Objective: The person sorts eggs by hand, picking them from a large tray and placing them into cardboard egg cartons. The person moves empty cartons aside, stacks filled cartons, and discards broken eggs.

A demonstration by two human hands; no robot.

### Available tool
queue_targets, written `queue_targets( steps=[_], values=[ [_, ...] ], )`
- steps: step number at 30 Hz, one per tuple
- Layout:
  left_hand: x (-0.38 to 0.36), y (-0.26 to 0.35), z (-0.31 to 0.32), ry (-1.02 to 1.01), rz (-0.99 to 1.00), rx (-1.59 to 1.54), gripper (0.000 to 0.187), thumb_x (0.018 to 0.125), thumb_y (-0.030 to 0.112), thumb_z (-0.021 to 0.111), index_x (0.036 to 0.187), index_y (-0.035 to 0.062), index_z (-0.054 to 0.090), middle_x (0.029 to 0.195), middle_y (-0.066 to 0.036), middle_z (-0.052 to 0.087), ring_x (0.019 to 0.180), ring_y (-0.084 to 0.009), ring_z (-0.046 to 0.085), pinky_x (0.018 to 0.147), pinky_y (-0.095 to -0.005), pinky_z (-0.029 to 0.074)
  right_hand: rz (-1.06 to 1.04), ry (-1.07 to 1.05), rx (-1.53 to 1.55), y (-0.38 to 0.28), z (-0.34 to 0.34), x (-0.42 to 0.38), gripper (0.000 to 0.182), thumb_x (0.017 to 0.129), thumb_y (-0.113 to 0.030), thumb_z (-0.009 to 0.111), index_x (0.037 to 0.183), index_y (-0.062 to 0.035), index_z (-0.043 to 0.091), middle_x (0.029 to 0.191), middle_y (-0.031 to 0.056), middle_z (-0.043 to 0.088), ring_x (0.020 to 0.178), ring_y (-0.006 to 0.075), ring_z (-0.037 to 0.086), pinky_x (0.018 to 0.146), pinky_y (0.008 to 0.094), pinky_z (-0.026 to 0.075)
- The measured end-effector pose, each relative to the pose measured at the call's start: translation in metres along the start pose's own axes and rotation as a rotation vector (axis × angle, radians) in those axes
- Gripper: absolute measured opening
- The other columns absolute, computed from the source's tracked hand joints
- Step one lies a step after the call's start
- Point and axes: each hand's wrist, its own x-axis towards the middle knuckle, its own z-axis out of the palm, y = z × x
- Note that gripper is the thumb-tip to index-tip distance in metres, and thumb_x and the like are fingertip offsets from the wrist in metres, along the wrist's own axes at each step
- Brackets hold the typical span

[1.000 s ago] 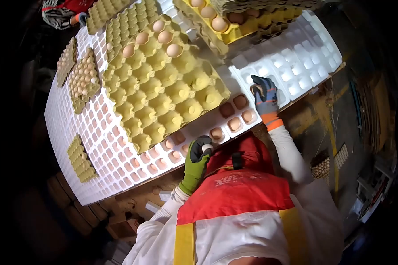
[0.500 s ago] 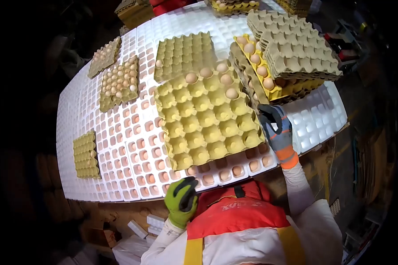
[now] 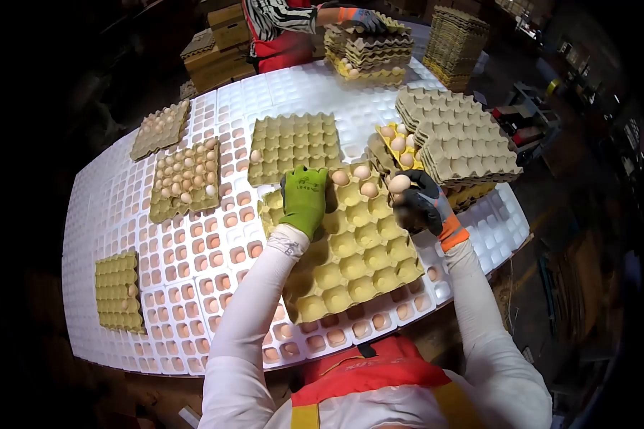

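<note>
A moulded pulp egg tray [image 3: 354, 268] lies in front of me on the white foam trays, most of its cups bare. My left hand [image 3: 305, 200], in a green glove, is over its far left part with curled fingers pointing down. What those fingers close on is hidden beneath the hand. At the tray's right edge, my right hand [image 3: 428, 204], in a grey glove with an orange cuff, grips an egg [image 3: 399, 184] between thumb and fingers. Between the hands, a few eggs [image 3: 340, 177] sit in the tray's far cups.
White foam trays [image 3: 186, 275] with eggs in many cells cover the table. Pulp trays of eggs [image 3: 186, 179] stand to the left. A stack of pulp trays [image 3: 469, 136] rests over a yellow egg tray [image 3: 390, 146] at right. Across the table, another person's gloved hand [image 3: 365, 18] touches stacked trays.
My left hand has moved from the table's near edge up over the tray. My right hand has taken hold of an egg. The view has tilted up, bringing in another person.
</note>
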Motion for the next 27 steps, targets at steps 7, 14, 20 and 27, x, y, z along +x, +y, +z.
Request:
queue_targets(
  steps=[7, 14, 20, 27],
  values=[
    [0.000, -0.031, -0.001, 0.245, -0.057, -0.857, 0.027, 0.090, 0.020, 0.068, 0.114, 0.0062, 0.067, 0.099, -0.004, 0.068, 0.094, -0.0192, 0.067, 0.080, -0.0335, 0.055, -0.205, -0.127, -1.433, -0.006, 0.039, 0.046, 0.041, 0.075, -0.025, 0.078, 0.115, -0.0232, 0.068, 0.112, 0.0121, 0.059, 0.100, 0.0326, 0.064, 0.083, 0.0423, 0.052],
    [0.028, -0.004, -0.002, -0.037, 0.028, -0.347, 0.033, 0.079, 0.029, 0.078, 0.105, 0.0106, 0.070, 0.110, -0.012, 0.063, 0.093, -0.0293, 0.067, 0.079, -0.0402, 0.054, 0.088, 0.016, 0.274, -0.005, 0.009, 0.033, 0.033, 0.092, -0.019, 0.068, 0.123, -0.0076, 0.062, 0.097, -0.0004, 0.062, 0.083, 0.0086, 0.059, 0.069, 0.0230, 0.049],
    [0.035, 0.026, 0.017, 0.036, 0.076, -0.069, 0.029, 0.076, 0.026, 0.078, 0.102, 0.0153, 0.072, 0.103, -0.009, 0.066, 0.094, -0.0333, 0.066, 0.076, -0.0450, 0.053, -0.298, -0.090, -1.001, -0.003, 0.023, 0.087, 0.035, 0.088, -0.022, 0.069, 0.123, -0.0223, 0.067, 0.115, 0.0061, 0.060, 0.096, 0.0179, 0.065, 0.077, 0.0343, 0.052],
    [0.014, -0.015, -0.016, -0.280, -0.291, -1.445, 0.043, 0.093, 0.031, 0.071, 0.130, 0.0088, 0.064, 0.093, 0.003, 0.067, 0.078, -0.0073, 0.060, 0.061, -0.0221, 0.044, -0.109, -0.208, -1.248, -0.001, 0.015, 0.112, 0.036, 0.084, -0.036, 0.075, 0.117, -0.0221, 0.070, 0.114, 0.0079, 0.069, 0.102, 0.0259, 0.067, 0.086, 0.0375, 0.052]
  ],
)
